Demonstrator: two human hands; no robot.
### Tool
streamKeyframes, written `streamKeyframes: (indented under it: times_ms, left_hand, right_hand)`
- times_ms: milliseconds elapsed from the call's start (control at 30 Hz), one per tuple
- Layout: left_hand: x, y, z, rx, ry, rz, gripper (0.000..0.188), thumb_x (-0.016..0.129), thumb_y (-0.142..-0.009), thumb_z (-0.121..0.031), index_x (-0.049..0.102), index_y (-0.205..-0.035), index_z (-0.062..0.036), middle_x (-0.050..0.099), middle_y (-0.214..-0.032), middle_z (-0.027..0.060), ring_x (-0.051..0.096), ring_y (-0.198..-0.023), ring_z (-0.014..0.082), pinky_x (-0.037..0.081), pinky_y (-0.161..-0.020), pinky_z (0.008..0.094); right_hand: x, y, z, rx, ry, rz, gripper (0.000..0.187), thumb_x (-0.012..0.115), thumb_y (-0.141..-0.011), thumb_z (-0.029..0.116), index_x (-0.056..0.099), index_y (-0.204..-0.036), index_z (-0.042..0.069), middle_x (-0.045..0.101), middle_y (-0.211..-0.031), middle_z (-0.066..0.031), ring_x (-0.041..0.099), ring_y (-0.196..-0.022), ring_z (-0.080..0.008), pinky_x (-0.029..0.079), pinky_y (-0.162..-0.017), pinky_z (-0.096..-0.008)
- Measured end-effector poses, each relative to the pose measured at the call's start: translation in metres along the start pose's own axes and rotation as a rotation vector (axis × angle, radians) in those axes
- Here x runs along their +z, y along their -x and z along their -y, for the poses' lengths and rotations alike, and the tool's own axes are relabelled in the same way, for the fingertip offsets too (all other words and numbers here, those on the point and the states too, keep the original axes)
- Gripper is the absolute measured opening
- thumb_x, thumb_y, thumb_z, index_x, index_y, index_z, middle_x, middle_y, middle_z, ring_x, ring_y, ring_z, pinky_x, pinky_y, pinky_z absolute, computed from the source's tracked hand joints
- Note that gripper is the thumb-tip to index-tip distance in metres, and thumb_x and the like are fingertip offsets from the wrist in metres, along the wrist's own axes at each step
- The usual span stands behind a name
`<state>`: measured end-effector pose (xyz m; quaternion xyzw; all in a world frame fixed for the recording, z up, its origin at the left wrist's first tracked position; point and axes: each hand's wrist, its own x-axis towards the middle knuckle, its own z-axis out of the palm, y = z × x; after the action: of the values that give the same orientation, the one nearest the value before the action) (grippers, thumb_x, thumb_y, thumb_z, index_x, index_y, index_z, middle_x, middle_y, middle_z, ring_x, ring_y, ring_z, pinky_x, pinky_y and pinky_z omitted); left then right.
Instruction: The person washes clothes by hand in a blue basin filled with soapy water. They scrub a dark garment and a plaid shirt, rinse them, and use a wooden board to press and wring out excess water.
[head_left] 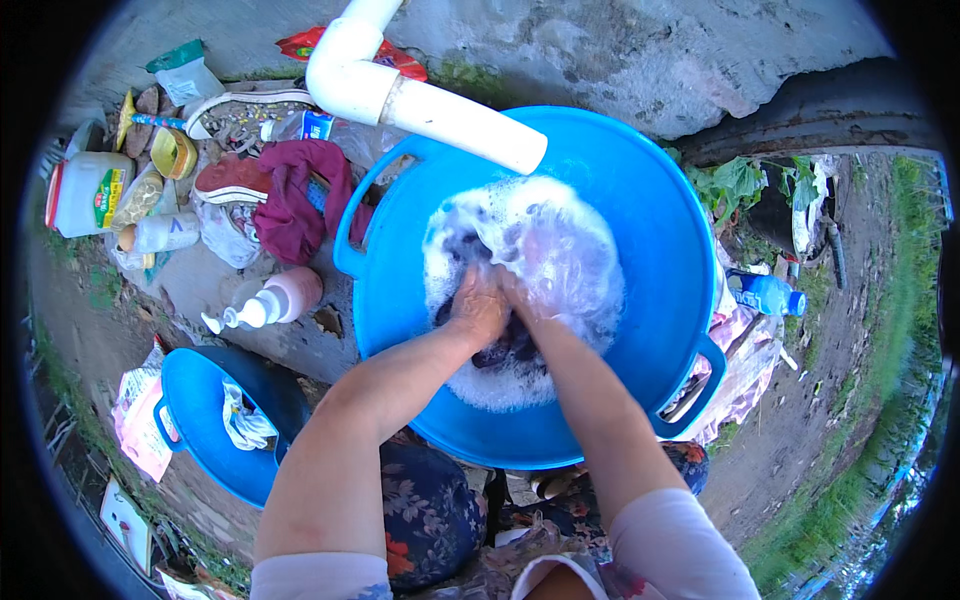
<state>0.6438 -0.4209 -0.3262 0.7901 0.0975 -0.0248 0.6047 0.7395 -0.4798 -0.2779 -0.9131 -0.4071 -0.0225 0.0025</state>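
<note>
A large blue basin [655,215] stands in front of me, holding white foam [570,240] and wet dark cloth [510,350]. In the middle of the suds, my left hand [481,303] is closed on the dark cloth, its fingertips partly sunk in foam. Close against it, my right hand [515,290] reaches down into the same spot. The right fingers are hidden by suds and by the left hand, so their grip does not show. Foam covers much of the cloth.
Over the basin's far rim juts a white pipe [460,120]. To the left are a pink pump bottle [290,293], maroon cloth [300,190], a shoe [232,181], a clear jug [85,195] and a smaller blue bucket [190,400]. On the right lies a blue-labelled bottle [768,294].
</note>
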Motion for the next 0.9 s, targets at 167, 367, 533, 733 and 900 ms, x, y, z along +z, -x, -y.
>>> streamKeyframes:
  times_ms: [167, 367, 533, 733, 900]
  left_hand:
    - [-0.036, -0.007, -0.068, -0.124, -0.598, 0.148, 0.064, 0.053, -0.081, -0.003, 0.031, -0.140, -0.0010, 0.026, -0.147, 0.0208, 0.026, -0.132, 0.0458, 0.030, -0.108, 0.0478]
    - [-0.033, -0.016, -0.051, -0.369, -0.676, 0.458, 0.065, 0.053, -0.079, -0.005, 0.033, -0.141, -0.0013, 0.022, -0.149, 0.0234, 0.023, -0.138, 0.0370, 0.032, -0.108, 0.0472]
    - [-0.060, -0.043, -0.078, -0.222, -0.392, -0.226, 0.061, 0.063, -0.068, 0.006, 0.046, -0.126, -0.0011, 0.057, -0.107, 0.0171, 0.054, -0.106, 0.0355, 0.042, -0.091, 0.0449]
    - [-0.044, -0.004, -0.147, 0.214, -0.725, 0.245, 0.087, 0.087, -0.058, -0.018, 0.042, -0.131, -0.0022, 0.044, -0.119, 0.0164, 0.044, -0.115, 0.0290, 0.037, -0.097, 0.0455]
    - [-0.040, 0.004, -0.105, -0.138, -0.835, 0.178, 0.126, 0.089, -0.054, -0.031, 0.009, -0.148, -0.0048, 0.010, -0.151, 0.0210, 0.003, -0.140, 0.0456, 0.021, -0.104, 0.0638]
  right_hand:
    - [-0.023, -0.015, -0.061, 0.643, -0.651, -0.147, 0.025, 0.068, -0.079, 0.022, 0.062, -0.096, 0.004, 0.065, -0.089, -0.0226, 0.062, -0.081, -0.0367, 0.049, -0.079, -0.0416]
    - [-0.052, 0.053, -0.004, 0.469, -0.704, 0.028, 0.022, 0.068, -0.077, 0.016, 0.064, -0.096, 0.006, 0.054, -0.119, -0.0205, 0.052, -0.106, -0.0369, 0.039, -0.094, -0.0466]
    - [-0.052, -0.034, -0.057, 0.598, -1.083, -0.266, 0.029, 0.072, -0.075, 0.018, 0.066, -0.102, 0.006, 0.068, -0.092, -0.0118, 0.062, -0.082, -0.0185, 0.049, -0.075, -0.0317]
    - [-0.103, -0.009, -0.101, 1.081, -1.420, -0.011, 0.061, 0.068, -0.082, 0.041, 0.054, -0.126, 0.002, 0.055, -0.125, -0.0181, 0.051, -0.116, -0.0278, 0.037, -0.100, -0.0392]
    - [-0.048, 0.040, -0.063, 1.033, -1.094, 0.152, 0.054, 0.077, -0.070, 0.040, 0.064, -0.106, 0.001, 0.044, -0.133, -0.0252, 0.042, -0.121, -0.0415, 0.036, -0.102, -0.0458]
